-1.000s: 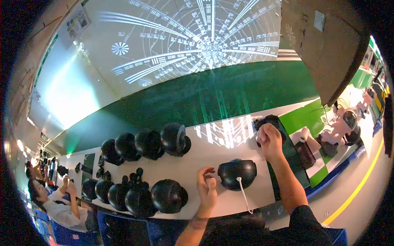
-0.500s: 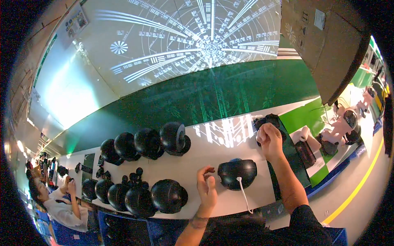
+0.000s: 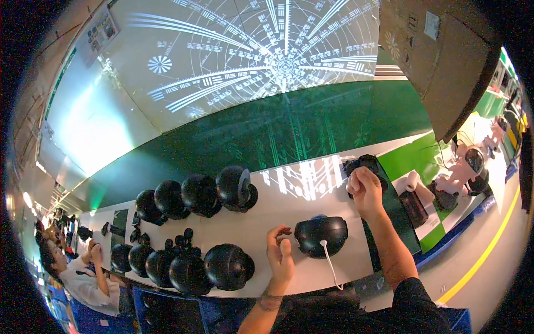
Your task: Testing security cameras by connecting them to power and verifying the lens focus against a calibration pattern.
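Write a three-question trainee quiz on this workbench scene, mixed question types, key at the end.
1. True or false: a white cable runs from the black dome unit nearest the left hand.
2. The right hand rests on: A) a paper roll B) a black part at the bench's far right C) a cardboard box.
3. Fill in: the back row of black dome units holds ___ units.

Key: 1 true. 2 B, the black part. 3 four.

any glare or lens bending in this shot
Head view: strong fisheye, the white table edge curves and the corners go black; bright glare washes out the wall panel at left; a projected line pattern falls across the table; the black dome stays sharp.
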Action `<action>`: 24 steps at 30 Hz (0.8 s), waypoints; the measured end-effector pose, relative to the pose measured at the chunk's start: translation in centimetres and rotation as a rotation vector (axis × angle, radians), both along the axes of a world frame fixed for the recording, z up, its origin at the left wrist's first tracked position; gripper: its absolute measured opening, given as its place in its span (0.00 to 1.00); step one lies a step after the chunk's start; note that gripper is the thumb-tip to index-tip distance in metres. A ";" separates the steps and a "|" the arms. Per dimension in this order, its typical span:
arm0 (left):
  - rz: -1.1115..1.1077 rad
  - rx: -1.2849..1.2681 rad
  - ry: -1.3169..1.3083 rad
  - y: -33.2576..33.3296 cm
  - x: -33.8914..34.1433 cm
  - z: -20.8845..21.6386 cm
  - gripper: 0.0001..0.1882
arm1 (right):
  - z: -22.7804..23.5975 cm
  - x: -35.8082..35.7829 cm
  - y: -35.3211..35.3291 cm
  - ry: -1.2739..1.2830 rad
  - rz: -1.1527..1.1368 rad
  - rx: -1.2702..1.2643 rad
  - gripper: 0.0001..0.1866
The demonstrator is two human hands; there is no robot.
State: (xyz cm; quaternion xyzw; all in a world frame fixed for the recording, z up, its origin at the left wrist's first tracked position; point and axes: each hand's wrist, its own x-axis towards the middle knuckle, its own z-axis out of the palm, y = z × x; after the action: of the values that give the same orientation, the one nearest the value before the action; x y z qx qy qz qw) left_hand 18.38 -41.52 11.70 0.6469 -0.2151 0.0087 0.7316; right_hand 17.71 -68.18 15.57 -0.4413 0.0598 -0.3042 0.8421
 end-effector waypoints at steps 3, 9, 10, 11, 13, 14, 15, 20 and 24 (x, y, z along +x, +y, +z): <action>-0.001 -0.005 -0.002 0.0 -0.1 -0.1 0.25 | -0.1 0.0 0.0 -0.006 0.002 -0.002 0.11; 0.000 0.006 0.017 0.1 -0.1 0.0 0.24 | 0.0 0.0 -0.1 -0.027 0.029 -0.026 0.12; 0.000 0.007 0.015 0.1 -0.1 0.0 0.23 | 0.0 0.0 -0.1 -0.025 0.031 -0.024 0.12; 0.003 0.012 -0.011 0.1 -0.1 0.0 0.23 | 0.0 0.0 -0.1 -0.025 0.031 -0.025 0.12; 0.000 0.006 0.013 0.1 -0.1 0.0 0.23 | 0.0 -0.1 -0.1 -0.048 0.043 -0.021 0.12; 0.004 0.004 -0.013 0.0 -0.1 0.0 0.23 | -0.1 -0.1 -0.1 -0.031 0.026 -0.015 0.12; -0.001 0.004 0.014 0.0 -0.1 -0.1 0.23 | -0.2 -0.1 -0.1 -0.027 0.023 -0.012 0.12; -0.009 -0.002 0.021 0.2 -0.1 0.0 0.25 | -0.3 0.1 -0.2 -0.023 0.021 -0.003 0.12; -0.095 -0.006 0.060 0.1 -0.1 -0.2 0.33 | 0.2 -0.4 -0.3 0.064 0.105 -0.122 0.14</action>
State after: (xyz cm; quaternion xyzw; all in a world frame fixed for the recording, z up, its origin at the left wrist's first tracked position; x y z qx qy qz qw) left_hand 18.32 -41.46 11.52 0.6338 -0.2235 -0.0449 0.7391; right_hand 17.32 -68.48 15.81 -0.5039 0.0446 -0.2485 0.8260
